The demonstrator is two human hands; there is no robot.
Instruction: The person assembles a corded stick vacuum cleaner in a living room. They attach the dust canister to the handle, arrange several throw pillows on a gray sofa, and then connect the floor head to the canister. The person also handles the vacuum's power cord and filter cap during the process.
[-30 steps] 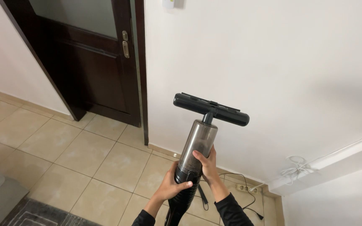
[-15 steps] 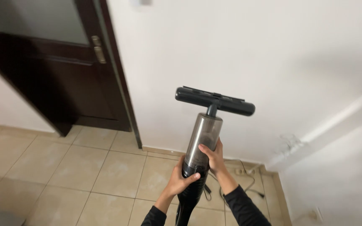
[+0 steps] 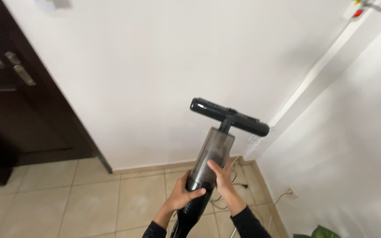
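I hold a black handheld vacuum cleaner [image 3: 212, 152] upright in front of me, its clear smoky dust bin pointing up. A wide black brush nozzle [image 3: 229, 117] sits across its top, close to the white wall. My left hand [image 3: 185, 194] wraps the dark body just below the bin. My right hand [image 3: 220, 178] grips the lower part of the bin from the right side. Both sleeves are black.
A dark wooden door [image 3: 9, 101] with a metal handle [image 3: 20, 69] stands at the left. Beige floor tiles [image 3: 89, 198] lie below. A room corner with a white cable duct [image 3: 314, 75], cords on the floor [image 3: 225, 194], a wall socket [image 3: 291, 191] and a green leaf [image 3: 320, 232] are to the right.
The view has swung right and upward: the door has slid to the left edge and the room corner has come into view. The vacuum stays raised in both hands.
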